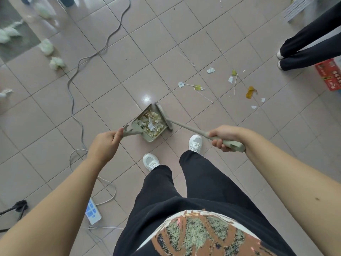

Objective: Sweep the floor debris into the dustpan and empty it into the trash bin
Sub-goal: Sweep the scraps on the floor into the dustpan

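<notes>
Holding paper scraps [152,121], the dustpan [149,140] is grasped by left hand [106,143] fingers, the broom [188,129] by right hand [224,138] fingers.

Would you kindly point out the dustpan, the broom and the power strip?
dustpan [146,138]: head view, near corner of its wall.
broom [186,126]: head view, midway along its handle shaft.
power strip [93,212]: head view, its top face.

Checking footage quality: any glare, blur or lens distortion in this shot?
Head view: a glare spot on the floor just beyond the dustpan; tile lines bow toward the edges, a wide-angle effect; white clumps at upper left look smeared; paper scraps at centre right look sharp.
</notes>
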